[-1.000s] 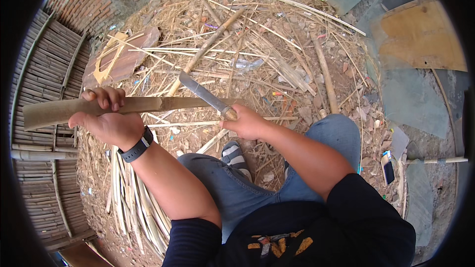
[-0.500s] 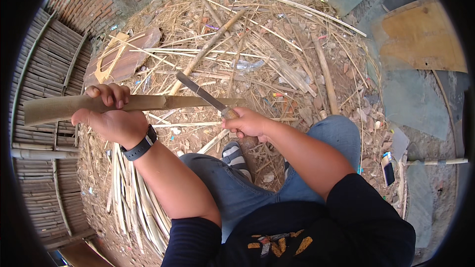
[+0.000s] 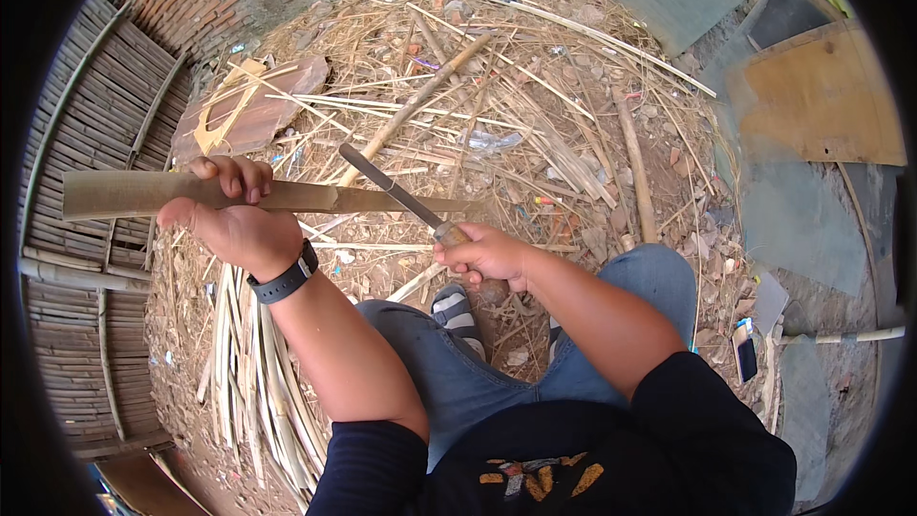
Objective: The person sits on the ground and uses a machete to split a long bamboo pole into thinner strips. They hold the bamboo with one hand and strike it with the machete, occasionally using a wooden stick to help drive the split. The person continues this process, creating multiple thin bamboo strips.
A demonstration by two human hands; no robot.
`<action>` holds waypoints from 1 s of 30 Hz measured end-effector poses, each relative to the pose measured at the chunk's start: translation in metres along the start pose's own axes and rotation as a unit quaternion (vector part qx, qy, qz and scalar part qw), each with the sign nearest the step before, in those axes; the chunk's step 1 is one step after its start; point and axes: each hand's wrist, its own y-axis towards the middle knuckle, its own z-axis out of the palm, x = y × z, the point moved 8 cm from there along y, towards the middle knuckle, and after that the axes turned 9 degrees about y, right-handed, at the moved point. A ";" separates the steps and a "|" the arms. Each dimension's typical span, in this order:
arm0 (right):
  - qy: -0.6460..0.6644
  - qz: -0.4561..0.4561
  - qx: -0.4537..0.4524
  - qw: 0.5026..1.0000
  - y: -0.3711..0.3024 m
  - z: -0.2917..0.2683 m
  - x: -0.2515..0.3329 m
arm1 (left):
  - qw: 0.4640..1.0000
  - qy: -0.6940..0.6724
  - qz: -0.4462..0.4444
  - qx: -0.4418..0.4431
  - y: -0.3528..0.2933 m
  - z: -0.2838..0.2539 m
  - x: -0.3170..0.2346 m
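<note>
A long split bamboo piece (image 3: 310, 196) lies across the view, wide at its left end and tapering to the right. My left hand (image 3: 239, 215), with a dark watch on the wrist, is closed round its wider part, thumb below and fingers over the top. My right hand (image 3: 482, 255) grips the wooden handle of a large knife (image 3: 401, 193). Its straight, dark blade slants up and left, crossing the bamboo's narrow half in view; whether it touches the bamboo I cannot tell.
Pale bamboo strips (image 3: 258, 373) lie heaped beside my left leg. Poles (image 3: 420, 100), splinters and rubble cover the ground ahead. A slatted bamboo wall (image 3: 91, 134) stands at left, a brick wall (image 3: 181, 0) behind. Grey sheets (image 3: 802, 220) and a phone (image 3: 745, 352) are at right.
The view has shifted slightly, so the ground appears lower. Both hands keep their holds on the bamboo and the knife, with the blade at nearly the same slant.
</note>
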 end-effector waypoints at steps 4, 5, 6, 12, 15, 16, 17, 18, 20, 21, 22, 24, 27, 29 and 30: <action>0.000 0.004 -0.030 1.000 0.007 -0.011 -0.006 | 1.000 -0.012 -0.009 -0.001 -0.001 0.000 0.002; -0.001 0.006 -0.033 0.999 0.007 -0.009 -0.006 | 1.000 -0.012 -0.009 -0.003 0.000 0.000 0.001; -0.004 0.006 0.005 1.000 0.006 -0.001 -0.004 | 1.000 -0.012 -0.008 -0.006 0.002 0.000 0.000; 0.039 0.017 -0.026 0.999 0.005 -0.008 -0.002 | 1.000 -0.007 -0.011 -0.004 -0.001 0.002 0.004; 0.076 0.029 0.017 0.997 -0.005 0.015 0.000 | 1.000 -0.006 -0.004 -0.005 0.000 0.000 0.000; 0.090 0.031 0.042 0.995 -0.012 0.023 0.003 | 1.000 -0.011 -0.001 -0.009 -0.001 0.000 -0.001; 0.095 0.033 0.041 0.994 -0.011 0.020 0.001 | 1.000 -0.013 -0.002 -0.010 -0.002 0.001 0.000; 0.100 0.035 0.039 0.994 -0.008 0.013 -0.002 | 1.000 -0.015 -0.002 -0.011 -0.004 0.001 0.001; 0.120 0.035 0.045 0.991 0.001 0.003 -0.005 | 1.000 -0.011 0.007 0.007 -0.003 0.006 0.000; 0.120 0.030 0.023 0.992 0.004 -0.003 -0.008 | 1.000 -0.008 0.006 0.012 -0.003 0.008 -0.001; 0.120 0.029 0.001 0.992 0.006 -0.003 -0.010 | 1.000 -0.001 0.003 0.015 -0.006 0.010 -0.001; 0.116 0.022 0.008 0.993 0.003 0.003 -0.007 | 1.000 -0.001 0.003 0.019 -0.005 0.011 -0.002; 0.094 0.015 0.047 0.994 -0.010 0.017 0.003 | 1.000 -0.011 0.005 0.017 -0.003 0.008 -0.002; 0.066 0.009 0.016 0.998 -0.006 0.005 0.002 | 1.000 -0.005 0.002 0.015 -0.005 0.008 0.000; 0.070 0.008 0.013 0.997 -0.005 0.006 0.000 | 1.000 -0.008 0.002 0.016 -0.004 0.009 -0.001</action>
